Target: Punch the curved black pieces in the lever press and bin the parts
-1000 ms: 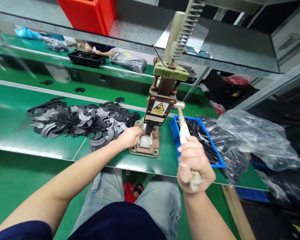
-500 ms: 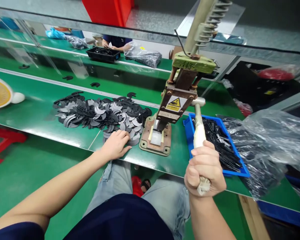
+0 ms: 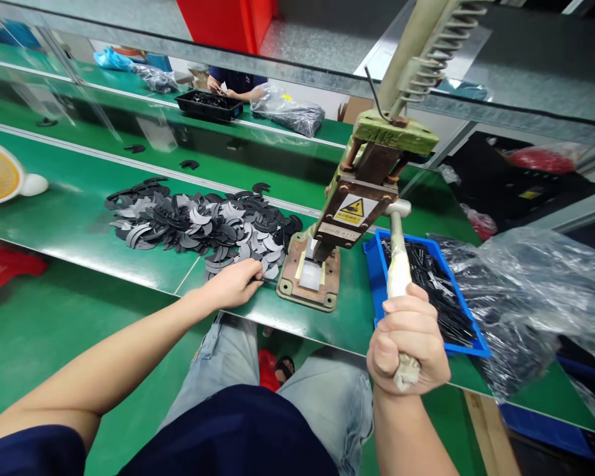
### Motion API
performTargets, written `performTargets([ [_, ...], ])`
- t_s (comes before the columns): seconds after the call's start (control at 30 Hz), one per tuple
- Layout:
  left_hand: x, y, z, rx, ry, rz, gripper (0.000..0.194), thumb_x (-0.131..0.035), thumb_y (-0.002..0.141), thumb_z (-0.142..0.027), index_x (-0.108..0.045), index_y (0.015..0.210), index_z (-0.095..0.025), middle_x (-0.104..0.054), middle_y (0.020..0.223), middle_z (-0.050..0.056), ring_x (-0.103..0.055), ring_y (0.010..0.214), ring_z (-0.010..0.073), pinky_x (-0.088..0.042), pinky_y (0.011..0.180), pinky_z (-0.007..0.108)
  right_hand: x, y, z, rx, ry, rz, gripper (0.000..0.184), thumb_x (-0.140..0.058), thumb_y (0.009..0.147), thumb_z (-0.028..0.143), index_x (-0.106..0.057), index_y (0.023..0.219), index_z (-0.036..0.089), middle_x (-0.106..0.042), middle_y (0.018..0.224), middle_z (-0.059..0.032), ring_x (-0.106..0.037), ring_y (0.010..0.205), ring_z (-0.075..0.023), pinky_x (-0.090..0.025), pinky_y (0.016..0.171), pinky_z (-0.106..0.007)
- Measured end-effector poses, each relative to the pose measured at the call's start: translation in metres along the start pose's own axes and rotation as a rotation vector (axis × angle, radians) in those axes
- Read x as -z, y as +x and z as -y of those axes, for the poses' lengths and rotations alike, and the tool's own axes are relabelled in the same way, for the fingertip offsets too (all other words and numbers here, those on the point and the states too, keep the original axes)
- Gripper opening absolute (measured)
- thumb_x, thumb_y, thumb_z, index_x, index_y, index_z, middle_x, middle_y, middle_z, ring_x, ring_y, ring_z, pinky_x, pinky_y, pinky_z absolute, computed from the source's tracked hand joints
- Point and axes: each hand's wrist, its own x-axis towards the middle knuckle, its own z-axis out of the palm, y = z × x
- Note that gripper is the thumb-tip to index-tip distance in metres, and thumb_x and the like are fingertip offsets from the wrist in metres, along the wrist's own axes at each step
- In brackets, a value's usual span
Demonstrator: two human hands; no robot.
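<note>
Press (image 3: 371,188) stands on the green bench (image 3: 74,205), just right of a pile (image 3: 198,221) of grey and black curved pieces. Right hand (image 3: 409,340) is wrapped tight round its taped lever (image 3: 399,268). Left hand (image 3: 234,284) sits at the pile's near edge, fingers curled in; dark sliver at the fingertips, can't tell from here if it's gripped. Pale plate (image 3: 310,276) on the press base (image 3: 333,274). Blue tray (image 3: 377,281) of thin black strips (image 3: 441,291) right of the press, plastic bag (image 3: 530,277) beside it.
</note>
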Motion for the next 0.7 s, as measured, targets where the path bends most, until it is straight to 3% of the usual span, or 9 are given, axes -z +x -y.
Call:
performTargets([
  [0.13,0.010,0.002,-0.006,-0.021,0.003,0.005,0.011,-0.053,0.098,-0.019,-0.063,0.101,-0.022,-0.065,0.097,0.005,-0.064,0.091,0.0213,-0.051,0.081,0.033,-0.005,0.006,0.003,0.032,-0.006,-0.019,0.014,-0.067,0.075,0.019,-0.056,0.074,0.026,-0.062,0.069,0.0041,-0.066,0.075,-0.0233,-0.053,0.103,-0.064],
  [0.23,0.001,0.006,-0.015,-0.026,-0.021,0.000,0.013,-0.055,0.097,-0.019,-0.067,0.102,-0.022,-0.067,0.096,0.006,-0.067,0.090,0.0211,-0.051,0.079,0.031,-0.005,0.006,0.005,0.015,-0.007,-0.031,0.013,-0.067,0.076,0.019,-0.056,0.074,0.025,-0.062,0.069,0.0039,-0.066,0.076,-0.0227,-0.053,0.102,-0.063],
  [0.33,-0.018,0.010,-0.023,0.099,-0.179,0.011,0.008,-0.064,0.096,-0.028,-0.068,0.098,-0.022,-0.067,0.081,0.002,-0.065,0.075,0.0188,-0.049,0.067,0.029,-0.003,0.005,0.006,-0.010,-0.023,-0.015,0.012,-0.067,0.077,0.021,-0.057,0.074,0.027,-0.062,0.069,0.0044,-0.066,0.076,-0.0230,-0.054,0.102,-0.064],
  [0.5,-0.028,0.019,-0.017,0.311,-0.578,-0.072,0.028,-0.063,0.098,-0.048,-0.062,0.101,-0.020,-0.070,0.084,0.001,-0.068,0.072,0.0152,-0.052,0.063,0.025,-0.003,0.002,0.006,-0.016,-0.016,-0.025,0.011,-0.067,0.082,0.026,-0.060,0.074,0.031,-0.062,0.068,0.0036,-0.067,0.076,-0.0223,-0.054,0.105,-0.062],
  [0.6,-0.019,0.039,-0.011,0.371,-0.723,-0.002,0.035,-0.055,0.101,-0.057,-0.053,0.105,-0.022,-0.067,0.070,-0.002,-0.068,0.060,0.0153,-0.053,0.055,0.024,-0.005,0.003,0.005,-0.014,0.001,-0.042,0.010,-0.067,0.083,0.026,-0.062,0.076,0.031,-0.061,0.067,0.0034,-0.066,0.077,-0.0222,-0.053,0.106,-0.062],
  [0.7,-0.014,0.067,-0.012,0.350,-0.776,0.100,0.032,-0.053,0.104,-0.054,-0.048,0.107,-0.022,-0.067,0.063,-0.003,-0.069,0.054,0.0166,-0.051,0.050,0.023,-0.006,0.003,0.004,-0.007,-0.004,-0.045,0.009,-0.066,0.084,0.027,-0.063,0.078,0.033,-0.061,0.067,0.0035,-0.066,0.076,-0.0222,-0.054,0.105,-0.063],
])
